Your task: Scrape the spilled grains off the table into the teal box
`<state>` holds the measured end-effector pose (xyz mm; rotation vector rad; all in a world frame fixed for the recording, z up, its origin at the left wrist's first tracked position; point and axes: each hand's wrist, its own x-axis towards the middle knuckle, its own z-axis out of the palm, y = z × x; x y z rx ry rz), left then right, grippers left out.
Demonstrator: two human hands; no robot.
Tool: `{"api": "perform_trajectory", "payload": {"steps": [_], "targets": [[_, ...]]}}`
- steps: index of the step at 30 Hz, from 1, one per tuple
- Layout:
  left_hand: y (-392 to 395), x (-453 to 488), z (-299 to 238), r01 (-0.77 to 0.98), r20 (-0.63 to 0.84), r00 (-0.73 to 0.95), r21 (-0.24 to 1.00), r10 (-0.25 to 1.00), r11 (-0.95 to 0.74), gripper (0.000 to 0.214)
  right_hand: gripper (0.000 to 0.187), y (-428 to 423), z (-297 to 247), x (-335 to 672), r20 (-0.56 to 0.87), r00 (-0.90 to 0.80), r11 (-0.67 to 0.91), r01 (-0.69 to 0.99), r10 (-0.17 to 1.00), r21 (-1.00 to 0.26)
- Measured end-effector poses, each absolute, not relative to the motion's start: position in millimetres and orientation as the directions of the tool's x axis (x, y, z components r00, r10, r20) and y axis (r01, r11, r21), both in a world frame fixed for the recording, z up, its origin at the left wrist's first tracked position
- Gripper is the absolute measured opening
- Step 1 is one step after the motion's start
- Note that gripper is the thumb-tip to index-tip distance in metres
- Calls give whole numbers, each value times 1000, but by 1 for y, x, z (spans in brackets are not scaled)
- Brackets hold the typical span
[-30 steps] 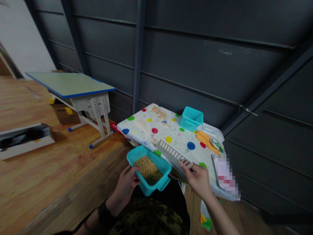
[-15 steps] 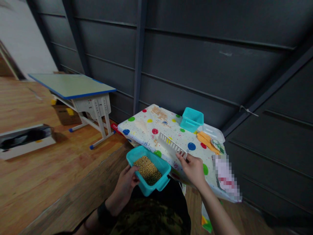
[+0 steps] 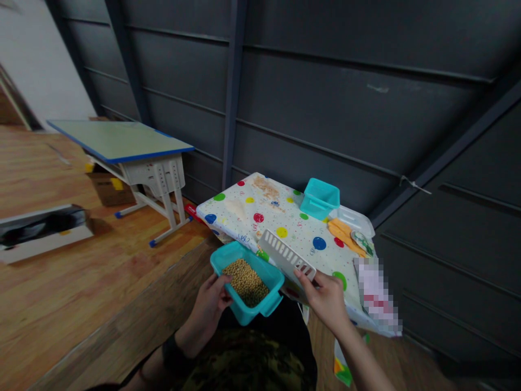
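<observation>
My left hand [image 3: 209,305] grips the near left corner of a teal plastic bin [image 3: 266,309] full of small tan beans [image 3: 246,281], held at the near edge of a small table with a polka-dot cloth [image 3: 260,209]. My right hand [image 3: 324,296] pinches the near end of a white slotted plastic panel [image 3: 286,255], which lies tilted over the cloth beside the bin. A second, seemingly empty teal bin [image 3: 319,197] stands at the table's far side.
A clear tray [image 3: 355,218], orange sheets [image 3: 341,230] and a blurred paper [image 3: 375,296] lie at the table's right end. Bean residue marks the far cloth. A blue-edged desk [image 3: 118,142] stands left on the wooden floor, by a dark panelled wall.
The white slotted panel went forward over the cloth, then came back toward the bin's rim with my right hand. The bin and my left hand stayed put.
</observation>
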<state>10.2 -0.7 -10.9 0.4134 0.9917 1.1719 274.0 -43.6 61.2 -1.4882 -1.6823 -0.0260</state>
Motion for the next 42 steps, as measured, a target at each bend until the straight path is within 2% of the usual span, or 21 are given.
{"api": "perform_trajectory", "payload": {"steps": [6,14,23,37,42], "targets": [[-2,11,-6,-563,-452,41,727,891,394,35,63,-49,56,273,622,117,281,818,774,-502],[-2,11,-6,-574,-432,45,726,901,378,36,73,-12,56,280,608,209,156,857,766,-491],[0,8,-7,-561,-424,40,740,905,371,36,69,8,61,271,539,161,201,810,827,-551],[1,7,-6,-537,-427,38,753,903,379,37,70,-22,65,262,539,92,286,766,837,-576],[1,6,-5,-541,-430,36,750,902,379,37,67,-15,64,277,542,143,255,765,828,-591]]}}
